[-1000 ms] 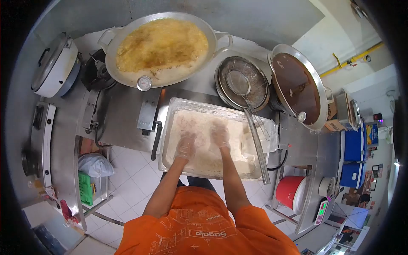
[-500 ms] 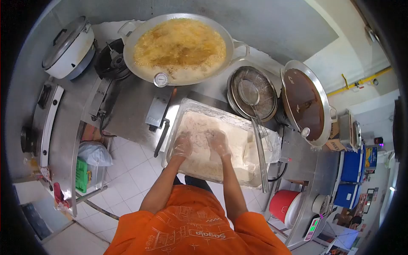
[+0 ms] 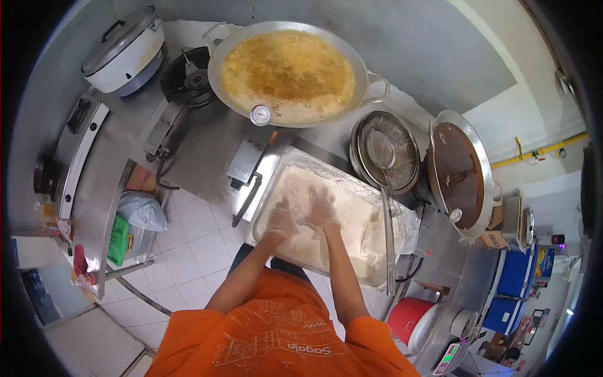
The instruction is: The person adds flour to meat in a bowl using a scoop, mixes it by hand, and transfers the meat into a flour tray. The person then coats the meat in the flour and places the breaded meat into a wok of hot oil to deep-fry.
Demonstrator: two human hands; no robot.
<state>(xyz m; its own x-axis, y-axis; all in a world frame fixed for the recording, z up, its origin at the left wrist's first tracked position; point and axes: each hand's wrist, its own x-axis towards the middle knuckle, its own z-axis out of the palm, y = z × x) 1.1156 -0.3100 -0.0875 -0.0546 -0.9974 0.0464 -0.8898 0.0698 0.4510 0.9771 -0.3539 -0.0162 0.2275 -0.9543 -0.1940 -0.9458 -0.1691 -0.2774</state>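
A rectangular metal tray (image 3: 252,221) of pale flour (image 3: 345,210) lies in front of me. My left hand (image 3: 282,221), in a clear plastic glove, is in the flour at the tray's left part, fingers stretched forward. My right hand (image 3: 320,211), gloved the same way, is close beside it with fingers apart. Between and just beyond the hands is a pinkish, flour-coated piece that looks like raw meat (image 3: 298,193). The fingertips are near it; flour and blur hide whether they touch it.
A large wok of bubbling oil (image 3: 289,72) with a dial thermometer (image 3: 260,114) stands behind the tray. Long-handled strainers (image 3: 388,151) rest over the tray's right side. A second wok (image 3: 461,169) holds dark brown liquid. A burner control box (image 3: 245,160) sits left of the tray.
My view has shifted, so the surroundings sit further right. The hands have come closer together, and the right hand's fingers look more spread beside the pinkish piece.
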